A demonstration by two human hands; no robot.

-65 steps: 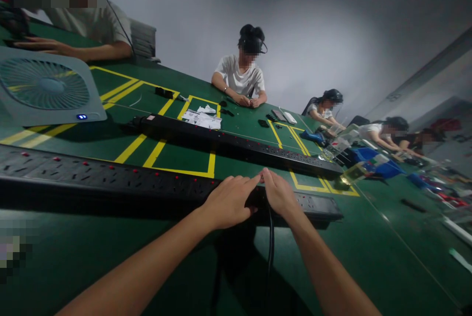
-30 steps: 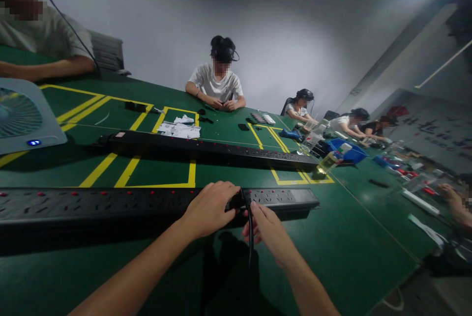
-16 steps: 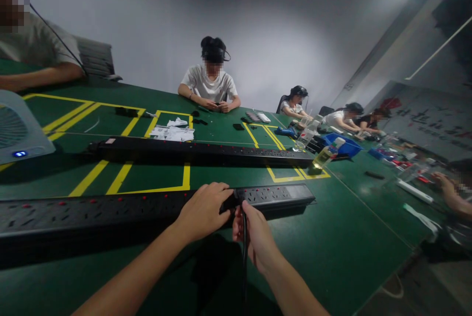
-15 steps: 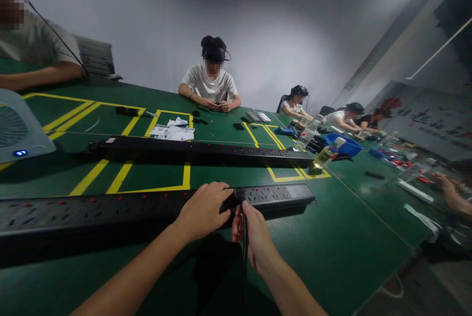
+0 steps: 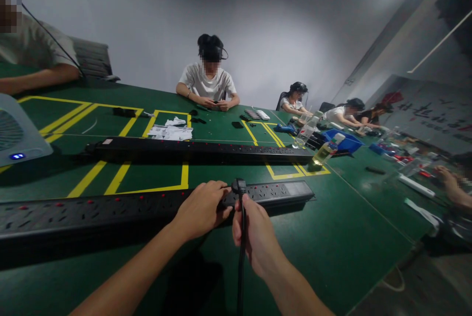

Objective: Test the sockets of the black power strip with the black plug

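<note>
A long black power strip point(image 5: 121, 210) with red switches lies across the near side of the green table. My left hand point(image 5: 203, 209) is wrapped over the strip, fingers on its far edge and thumb on the near side. Just right of it, my right hand point(image 5: 254, 230) pinches a black cable below its black plug point(image 5: 239, 186). The plug stands above the strip's sockets; its pins are hidden. From my right hand the cable point(image 5: 241, 272) hangs down toward the bottom of the view.
Behind lies a second black strip point(image 5: 199, 152), with white papers point(image 5: 171, 130) beyond. A bottle of yellow liquid point(image 5: 326, 153) and a blue bin point(image 5: 344, 141) are at the right. A fan point(image 5: 22, 129) stands left. Several people sit around the table.
The plug has risen from the strip with my right hand and shows more fully. My left hand has stayed on the strip. The view has shifted slightly.
</note>
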